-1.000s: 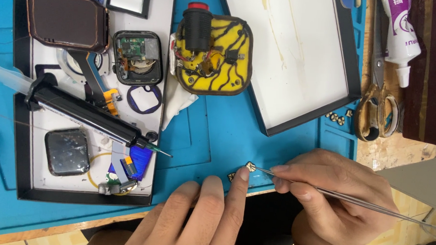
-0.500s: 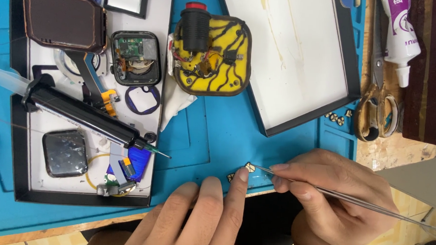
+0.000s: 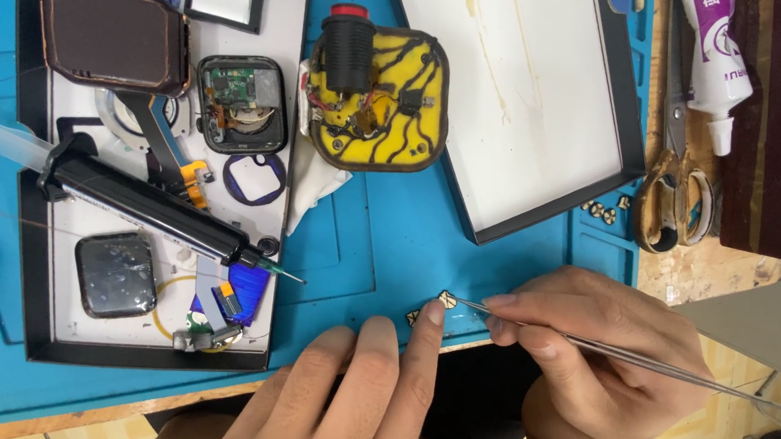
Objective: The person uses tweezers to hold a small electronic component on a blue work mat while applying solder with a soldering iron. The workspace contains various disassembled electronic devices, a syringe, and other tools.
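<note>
Two hands work at the near edge of a blue mat (image 3: 407,238) on the table. The right hand (image 3: 595,360) has its fingers (image 3: 513,317) pinched narrow around one pair of metal tweezers (image 3: 613,355), whose tip meets a small pale part (image 3: 447,298) lying on the mat. The left hand (image 3: 357,385) lies flat with its fingers stretched out and holding nothing; one fingertip (image 3: 435,314) presses down just beside that part, and a second small pale part (image 3: 412,317) lies against the same finger's left side.

Two black-rimmed white trays sit on the mat. The left tray (image 3: 20,256) carries one brown-edged dark screen (image 3: 113,39), one opened watch case (image 3: 242,105) showing its board, one dark square watch module (image 3: 116,273), one black dispenser pen (image 3: 158,214) with a needle tip, and a blue ribbon piece (image 3: 242,292). The right tray (image 3: 536,103) lies at the top right. Between the two trays rests one yellow device (image 3: 378,100) with black stripes and a black cylinder topped in red.

At the right, off the mat, lie one pair of scissors (image 3: 678,171) and one white tube (image 3: 714,58). About three tiny pale bits (image 3: 602,209) rest near the mat's right corner
</note>
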